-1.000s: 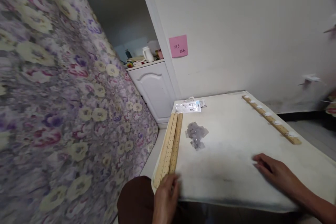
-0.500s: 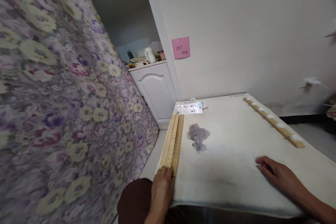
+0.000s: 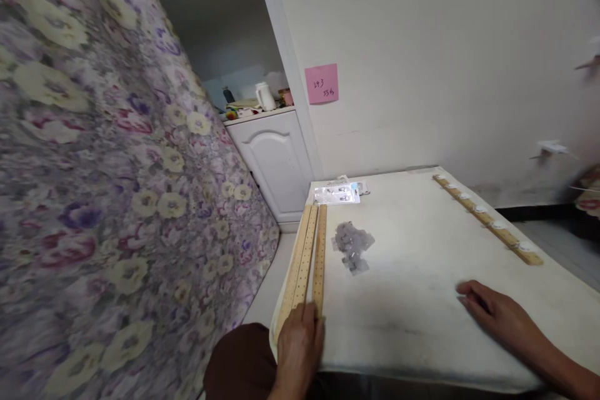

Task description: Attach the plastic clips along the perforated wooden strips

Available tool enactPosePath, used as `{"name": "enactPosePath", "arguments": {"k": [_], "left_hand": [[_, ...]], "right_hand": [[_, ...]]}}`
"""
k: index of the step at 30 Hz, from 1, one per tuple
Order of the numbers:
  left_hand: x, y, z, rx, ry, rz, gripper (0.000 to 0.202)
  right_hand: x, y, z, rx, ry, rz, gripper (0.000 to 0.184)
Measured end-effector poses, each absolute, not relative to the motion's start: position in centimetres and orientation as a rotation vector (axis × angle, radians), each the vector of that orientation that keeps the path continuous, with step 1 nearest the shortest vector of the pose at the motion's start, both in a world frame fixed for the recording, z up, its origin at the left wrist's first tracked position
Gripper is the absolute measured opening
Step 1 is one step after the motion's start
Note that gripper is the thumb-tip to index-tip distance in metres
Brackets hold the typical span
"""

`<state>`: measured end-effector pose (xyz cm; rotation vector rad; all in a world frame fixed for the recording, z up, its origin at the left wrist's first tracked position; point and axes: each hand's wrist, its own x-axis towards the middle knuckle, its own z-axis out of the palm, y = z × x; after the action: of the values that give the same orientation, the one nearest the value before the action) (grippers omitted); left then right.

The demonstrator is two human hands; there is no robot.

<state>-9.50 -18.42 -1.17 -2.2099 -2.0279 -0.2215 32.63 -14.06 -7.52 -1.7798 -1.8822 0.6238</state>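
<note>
Our left hand (image 3: pixel 300 339) covers the near end of the rightmost strip (image 3: pixel 319 256), at the left side of the table (image 3: pixel 403 294); we cannot tell whether its fingers grip. Our right hand (image 3: pixel 499 311), well apart, is loosely curled, thumb gap narrow.

wooden strip (image 3: pixel 320 256) | perforated, flat | slightly apart from neighbouring strips (image 3: pixel 304 256)
</note>
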Motion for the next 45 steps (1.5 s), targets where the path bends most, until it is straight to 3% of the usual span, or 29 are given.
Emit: {"name": "enactPosePath", "arguments": {"k": [10,14,18,24,36,42,45], "left_hand": [[-7.0,-18.4,-0.9,-2.067,-2.341,-0.255,0.028],[-7.0,-18.9,-1.6,-2.071,-2.342,-0.472,0.027],[-7.5,-19.3,-2.4,-2.129,-2.23,-0.743,0.026],[-7.6,-19.5,-3.3,-2.262,-2.053,-1.126,0.026],[-8.4,-19.2,-0.9,-2.204,-2.287,-1.63,0.042],[-8.2,-18.8,-1.2,-2.168,-2.352,-1.645,0.046],[-8.1,-18.6,-1.4,-2.241,-2.324,-1.539,0.042]], "right_hand": [[26.7,-15.2,-4.3,-1.609,-1.66,0.837,0.029],[17.8,-15.9,-4.2,-1.186,-1.504,1.394,0.03],[8.8,-15.6,-5.0,-0.952,-1.138,1.76,0.053],[3.3,-13.4,-5.6,-0.853,-0.9,1.847,0.057],[15.3,-20.3,-2.0,-0.794,-1.003,1.983,0.043],[25.8,-23.5,-3.2,-1.12,-1.132,2.044,0.046],[29.2,-24.0,-4.1,-1.374,-1.153,1.909,0.051]]}}
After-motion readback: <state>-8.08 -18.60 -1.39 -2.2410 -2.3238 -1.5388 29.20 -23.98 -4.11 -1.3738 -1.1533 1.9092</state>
